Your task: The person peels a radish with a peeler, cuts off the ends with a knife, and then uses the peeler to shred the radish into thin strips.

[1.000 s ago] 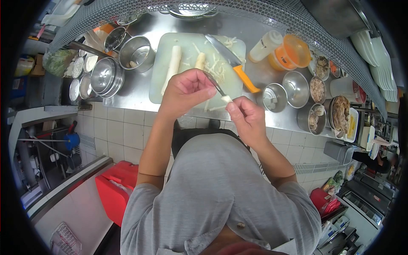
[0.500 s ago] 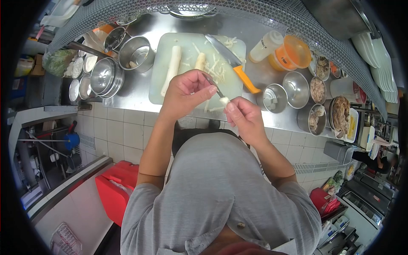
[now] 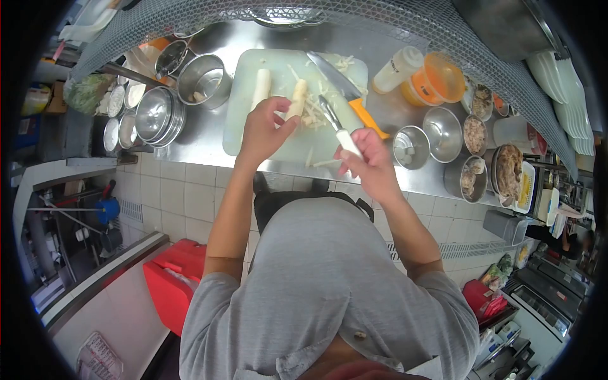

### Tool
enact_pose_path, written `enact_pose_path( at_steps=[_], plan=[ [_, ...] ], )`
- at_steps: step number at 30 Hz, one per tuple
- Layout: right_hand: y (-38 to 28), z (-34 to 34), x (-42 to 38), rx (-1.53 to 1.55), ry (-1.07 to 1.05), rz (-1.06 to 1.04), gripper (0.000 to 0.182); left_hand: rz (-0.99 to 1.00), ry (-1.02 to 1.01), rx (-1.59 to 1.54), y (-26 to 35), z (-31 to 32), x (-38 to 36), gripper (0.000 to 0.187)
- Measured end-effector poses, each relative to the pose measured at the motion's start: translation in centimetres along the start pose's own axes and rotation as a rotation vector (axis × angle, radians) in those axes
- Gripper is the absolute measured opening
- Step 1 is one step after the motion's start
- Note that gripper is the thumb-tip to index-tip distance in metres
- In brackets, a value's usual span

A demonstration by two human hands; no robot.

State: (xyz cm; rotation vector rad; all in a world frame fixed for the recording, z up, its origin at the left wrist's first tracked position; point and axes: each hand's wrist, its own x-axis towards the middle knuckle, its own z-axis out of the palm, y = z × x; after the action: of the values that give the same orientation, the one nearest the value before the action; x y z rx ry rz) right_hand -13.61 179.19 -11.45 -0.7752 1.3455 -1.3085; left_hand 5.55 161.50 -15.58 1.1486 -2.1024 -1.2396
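My right hand (image 3: 370, 161) grips the white handle of a vegetable peeler (image 3: 345, 138); its metal blade points up and left over the cutting board (image 3: 244, 95). My left hand (image 3: 267, 130) is open at the board, thumb and index finger apart beside the lower end of a short, pale, stick-shaped vegetable (image 3: 297, 98). A longer white vegetable stick (image 3: 261, 87) lies to its left, partly hidden by that hand. Pale peelings (image 3: 313, 117) are scattered on the board. A knife (image 3: 345, 88) with an orange handle rests across the board's right edge.
Steel bowls (image 3: 155, 114) and a steel pot (image 3: 204, 81) stand left of the board. On the right are a squeeze bottle (image 3: 398, 69), an orange tub (image 3: 440, 76), a small steel pot (image 3: 410, 147) and several food containers. A metal mesh shelf (image 3: 405, 22) overhangs the counter's back.
My left hand has let go of the peeler's blade end and moved down to the short vegetable. My right hand has shifted slightly right with the peeler, now uncovered and pointing up-left.
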Motion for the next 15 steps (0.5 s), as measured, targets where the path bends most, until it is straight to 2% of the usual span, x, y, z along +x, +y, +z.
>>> enact_pose_path(
  at_steps=[2,4,8,10,13,14,15],
  plan=[
    [2.0,-0.9,1.2,-0.028,0.054,-0.059,0.021,0.044,0.080,0.309,-3.6,1.8,1.1,0.055],
    [1.7,-1.7,1.9,-0.147,0.049,0.026,0.021,0.100,0.153,0.551,-7.1,4.2,2.2,0.068],
    [3.0,-2.9,3.6,-0.189,0.059,0.063,0.023,-0.059,0.005,0.624,-7.8,6.1,4.3,0.068],
    [3.8,-2.9,4.2,-0.206,0.094,-0.028,0.023,-0.145,-0.123,0.620,-8.2,6.5,5.4,0.068],
    [3.6,-3.3,4.5,-0.290,0.140,-0.038,0.025,-0.230,-0.125,0.051,-8.8,5.8,5.2,0.066],
    [3.3,-3.5,4.6,-0.327,0.156,-0.021,0.026,-0.307,-0.173,-0.179,-8.7,5.7,5.0,0.060],
    [3.2,-3.7,4.7,-0.365,0.184,-0.043,0.027,-0.385,-0.221,-0.410,-6.2,4.4,3.7,0.053]
  ],
)
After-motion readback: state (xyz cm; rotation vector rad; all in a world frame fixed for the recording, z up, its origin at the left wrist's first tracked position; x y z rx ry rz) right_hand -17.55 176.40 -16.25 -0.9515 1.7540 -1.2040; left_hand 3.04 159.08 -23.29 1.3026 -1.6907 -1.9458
